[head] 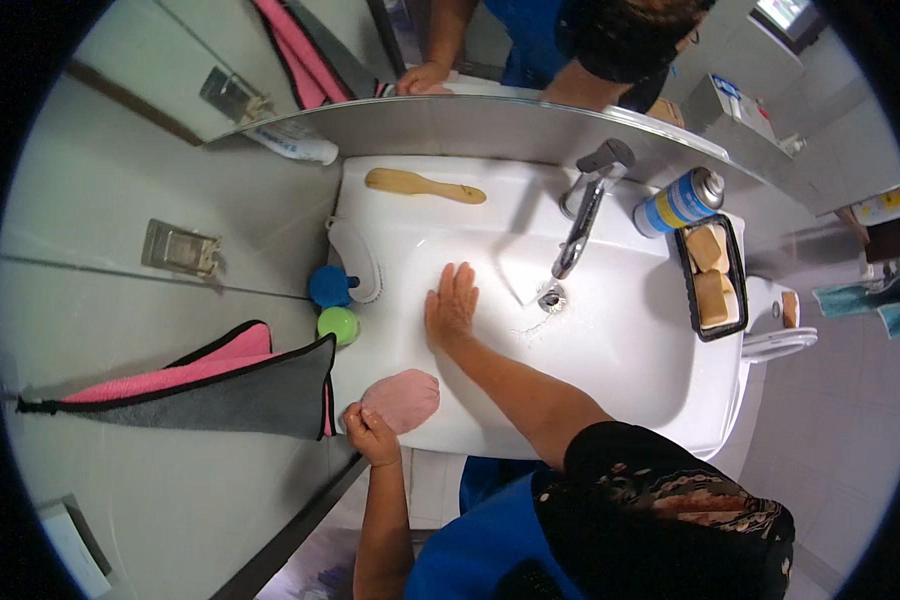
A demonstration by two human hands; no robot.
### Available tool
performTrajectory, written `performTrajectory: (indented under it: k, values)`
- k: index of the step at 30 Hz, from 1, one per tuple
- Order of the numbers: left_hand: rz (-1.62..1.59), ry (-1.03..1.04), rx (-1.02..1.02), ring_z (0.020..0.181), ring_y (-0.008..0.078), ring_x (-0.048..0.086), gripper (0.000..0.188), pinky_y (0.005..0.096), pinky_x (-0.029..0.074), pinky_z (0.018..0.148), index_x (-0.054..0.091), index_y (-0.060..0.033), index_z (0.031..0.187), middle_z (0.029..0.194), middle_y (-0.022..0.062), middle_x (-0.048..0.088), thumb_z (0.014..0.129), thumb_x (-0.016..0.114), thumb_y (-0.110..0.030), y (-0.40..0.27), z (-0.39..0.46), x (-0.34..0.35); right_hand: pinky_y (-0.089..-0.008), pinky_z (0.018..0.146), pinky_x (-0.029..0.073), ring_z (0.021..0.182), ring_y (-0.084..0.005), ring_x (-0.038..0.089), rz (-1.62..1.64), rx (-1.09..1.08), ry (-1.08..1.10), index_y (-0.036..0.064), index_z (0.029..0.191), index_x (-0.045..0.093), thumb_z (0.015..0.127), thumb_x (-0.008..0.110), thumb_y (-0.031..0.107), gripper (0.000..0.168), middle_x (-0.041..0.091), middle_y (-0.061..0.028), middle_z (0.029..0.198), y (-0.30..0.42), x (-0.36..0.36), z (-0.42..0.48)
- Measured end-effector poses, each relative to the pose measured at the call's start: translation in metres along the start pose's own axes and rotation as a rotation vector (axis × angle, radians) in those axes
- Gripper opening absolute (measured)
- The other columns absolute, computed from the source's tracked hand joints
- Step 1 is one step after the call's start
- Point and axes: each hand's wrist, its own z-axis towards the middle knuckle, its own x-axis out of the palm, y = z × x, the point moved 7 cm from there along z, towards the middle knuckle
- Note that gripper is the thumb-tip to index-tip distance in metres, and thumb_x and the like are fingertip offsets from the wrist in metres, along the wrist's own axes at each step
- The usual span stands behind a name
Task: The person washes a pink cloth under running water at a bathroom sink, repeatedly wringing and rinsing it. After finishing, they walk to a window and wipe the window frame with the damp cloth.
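In the head view, my left hand pinches a pink cloth by its edge at the front left of the white washbasin. The cloth is bunched and lies over the basin's rim. My right hand rests palm down, fingers stretched, on the basin's left inner slope and holds nothing. To its right, a chrome faucet runs a thin stream of water onto the bowl near the drain.
A wooden brush or paddle lies on the back ledge. At left stand a white scrub brush, a blue-capped item and a green-lidded one. A grey-pink towel hangs leftmost. A spray can and a soap tray sit right.
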Motion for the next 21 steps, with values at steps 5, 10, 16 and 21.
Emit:
performTrajectory:
  k: [5, 10, 16, 21]
  values:
    - [0.000, 0.003, -0.030, 0.075, 0.0276, 0.055, 0.017, 0.0348, 0.047, 0.069, 0.051, 0.0048, 0.095, 0.087, 0.0169, 0.055, 0.090, 0.047, -0.011, 0.015, -0.007, -0.001, -0.0450, 0.112, 0.001, 0.139, -0.0282, 0.007, -0.113, -0.372, 0.500, 0.002, 0.140, 0.023, 0.089, 0.046, 0.031, 0.064, 0.018, -0.0137, 0.148, -0.072, -0.008, -0.036]
    - [-0.033, 0.007, -0.058, 0.076, 0.0265, 0.054, 0.018, 0.0342, 0.046, 0.070, 0.051, 0.0047, 0.095, 0.088, 0.0166, 0.055, 0.091, 0.047, -0.012, 0.020, -0.008, -0.003, -0.0463, 0.105, 0.024, 0.131, -0.0316, 0.029, -0.639, -0.721, 0.384, 0.009, 0.132, 0.039, 0.084, 0.056, 0.023, 0.053, 0.035, -0.0169, 0.138, -0.118, -0.104, -0.011]
    - [-0.001, 0.014, -0.091, 0.076, 0.0258, 0.053, 0.019, 0.0353, 0.046, 0.070, 0.051, 0.0042, 0.095, 0.087, 0.0159, 0.054, 0.091, 0.048, -0.014, 0.008, -0.002, 0.000, -0.0370, 0.066, 0.053, 0.071, -0.0236, 0.062, 0.884, 0.181, 0.487, 0.003, 0.102, 0.056, 0.092, 0.049, 0.034, 0.033, 0.062, -0.0125, 0.084, -0.111, -0.111, 0.047]
    - [0.016, 0.022, -0.118, 0.076, 0.0284, 0.054, 0.022, 0.0363, 0.046, 0.071, 0.052, 0.0045, 0.096, 0.088, 0.0174, 0.056, 0.091, 0.047, -0.016, 0.023, -0.004, -0.001, -0.0281, 0.056, 0.050, 0.061, -0.0170, 0.059, 1.074, 0.315, 0.564, 0.003, 0.084, 0.056, 0.092, 0.052, 0.029, 0.027, 0.059, -0.0056, 0.072, -0.065, -0.165, 0.014]
